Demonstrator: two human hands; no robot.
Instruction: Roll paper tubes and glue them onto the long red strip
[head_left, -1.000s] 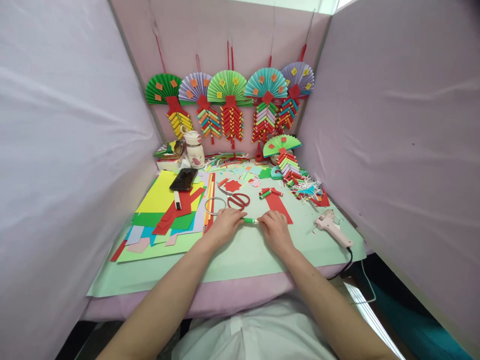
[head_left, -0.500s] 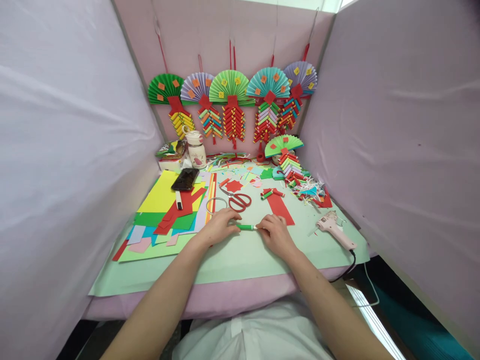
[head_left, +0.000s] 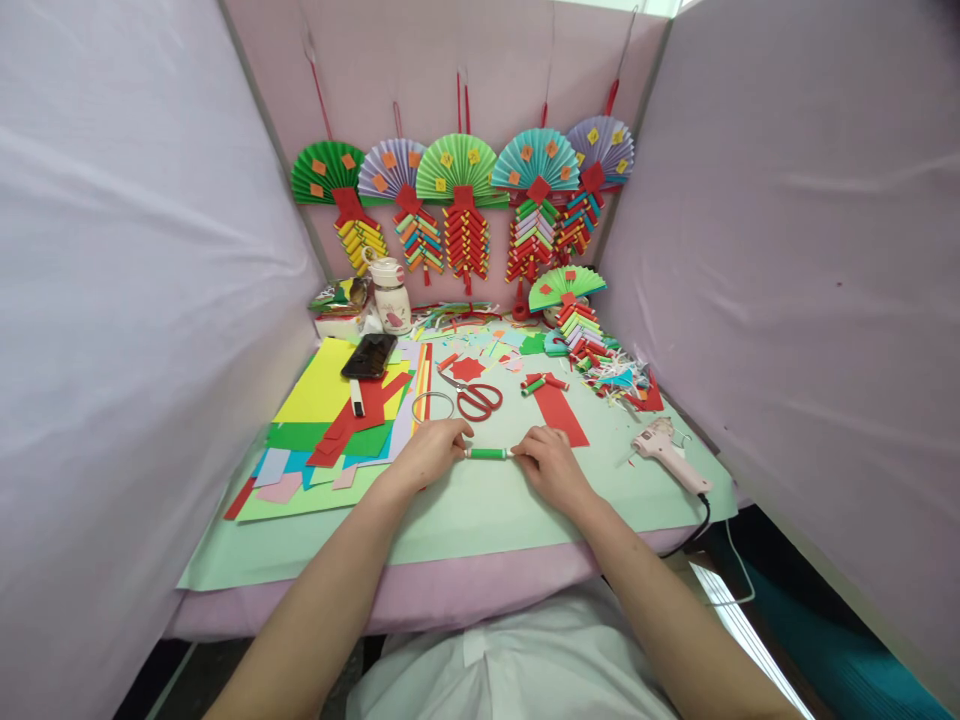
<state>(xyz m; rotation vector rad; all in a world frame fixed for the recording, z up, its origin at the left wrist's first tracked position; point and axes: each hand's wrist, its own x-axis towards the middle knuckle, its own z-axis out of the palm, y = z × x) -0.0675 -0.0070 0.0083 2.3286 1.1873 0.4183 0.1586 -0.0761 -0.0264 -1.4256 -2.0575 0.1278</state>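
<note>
A small green paper roll [head_left: 487,454] with pale ends lies level between my hands, low over the table. My left hand [head_left: 433,455] pinches its left end, fingers curled together. The right end is pinched by my right hand [head_left: 553,466]; whatever lies under the fingertips is hidden. Just beyond my left hand are red-handled scissors [head_left: 478,402] and a metal ring [head_left: 433,407]. Past my right hand, a red paper strip [head_left: 561,415] has several red and green paper rolls [head_left: 541,384] at its far end.
A glue gun [head_left: 671,455] lies to the right, its cord running over the table edge. Coloured paper sheets [head_left: 307,390], a phone [head_left: 369,356] and a white jug [head_left: 391,296] occupy the left. Paper fans with firecracker strings [head_left: 463,170] hang on the back wall.
My left hand has slid slightly left along the roll, so more of its green length and its pale left end show. My right hand stays nearly in place.
</note>
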